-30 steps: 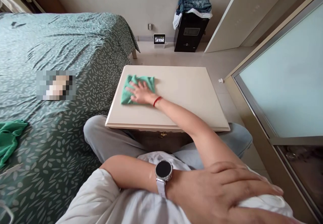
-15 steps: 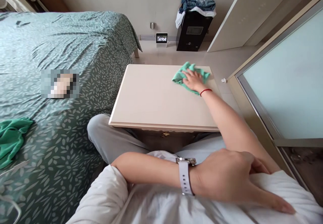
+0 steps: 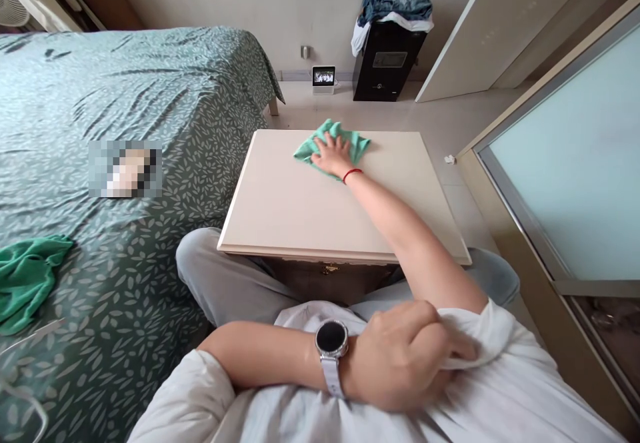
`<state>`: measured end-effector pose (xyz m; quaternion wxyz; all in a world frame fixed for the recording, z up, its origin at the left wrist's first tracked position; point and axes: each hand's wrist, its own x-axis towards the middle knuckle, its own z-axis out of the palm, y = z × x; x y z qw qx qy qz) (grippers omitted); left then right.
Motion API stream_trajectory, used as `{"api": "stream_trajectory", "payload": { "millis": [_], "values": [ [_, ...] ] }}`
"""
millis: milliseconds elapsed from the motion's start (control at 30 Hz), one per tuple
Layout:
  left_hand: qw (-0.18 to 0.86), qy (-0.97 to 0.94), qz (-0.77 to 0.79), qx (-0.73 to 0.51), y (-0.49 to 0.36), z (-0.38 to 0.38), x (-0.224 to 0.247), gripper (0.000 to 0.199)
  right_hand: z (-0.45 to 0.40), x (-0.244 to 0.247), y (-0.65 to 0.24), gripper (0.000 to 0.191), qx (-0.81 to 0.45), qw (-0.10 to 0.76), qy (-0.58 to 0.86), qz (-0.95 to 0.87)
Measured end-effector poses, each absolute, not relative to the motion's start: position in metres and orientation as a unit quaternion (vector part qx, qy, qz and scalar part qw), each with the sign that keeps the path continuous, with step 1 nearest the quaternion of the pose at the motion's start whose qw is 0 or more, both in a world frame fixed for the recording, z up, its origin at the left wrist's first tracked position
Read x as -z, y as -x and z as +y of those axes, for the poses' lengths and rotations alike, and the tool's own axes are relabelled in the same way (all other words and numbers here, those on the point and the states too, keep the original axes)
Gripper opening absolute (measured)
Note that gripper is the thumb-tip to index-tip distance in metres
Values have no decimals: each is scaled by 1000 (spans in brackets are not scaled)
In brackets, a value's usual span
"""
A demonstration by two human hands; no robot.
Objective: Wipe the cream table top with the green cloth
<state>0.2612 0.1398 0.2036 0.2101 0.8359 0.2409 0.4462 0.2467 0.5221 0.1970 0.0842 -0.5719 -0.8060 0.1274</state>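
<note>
My right hand, with a red string round its wrist, lies flat with spread fingers on a light green cloth. The cloth rests near the far edge of a cream tabletop, left of its middle. Across my chest reaches my left hand, a round-faced watch on its wrist. Its fingers are closed on the white sleeve of my right arm, which is pushed up above the elbow. The fingertips are partly hidden and a little blurred.
A bed with a green leaf-patterned sheet stands at the left, with a darker green cloth on it. Beyond the table are a small screen and a black box topped with folded jeans. A glass-panelled door stands right.
My right hand has slid the cloth left along the tabletop's far side. My left hand has shifted left; its outstretched thumb has closed in, and the sleeve is now gathered in its fingers.
</note>
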Motion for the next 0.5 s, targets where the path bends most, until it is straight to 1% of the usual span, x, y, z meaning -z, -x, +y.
{"api": "stream_trajectory", "payload": {
  "millis": [100, 167, 233, 300, 333, 400, 433, 500],
  "values": [
    [280, -799, 240, -474, -260, 116, -171, 18, 510, -193, -209, 87, -148, 90, 489, -855],
    [313, -783, 203, -498, -260, 113, -158, 21, 509, -192, -196, 87, -155, 92, 477, -860],
    [343, -783, 166, -491, -256, 116, -153, 29, 508, -193, -192, 86, -158, 86, 485, -856],
    [378, -808, 120, -435, -248, 123, -159, 32, 498, -195, -193, 85, -159, 79, 475, -862],
    [398, -826, 92, -388, -243, 127, -165, 30, 488, -195, -195, 84, -160, 75, 452, -874],
    [443, -846, 63, -289, -236, 135, -181, 23, 461, -193, -202, 81, -160, 63, 370, -913],
    [468, -847, 63, -245, -235, 138, -189, 24, 445, -192, -206, 80, -157, 56, 318, -933],
    [523, -833, 35, -179, -240, 141, -198, 30, 420, -189, -218, 80, -151, 43, 220, -963]
  ]
}}
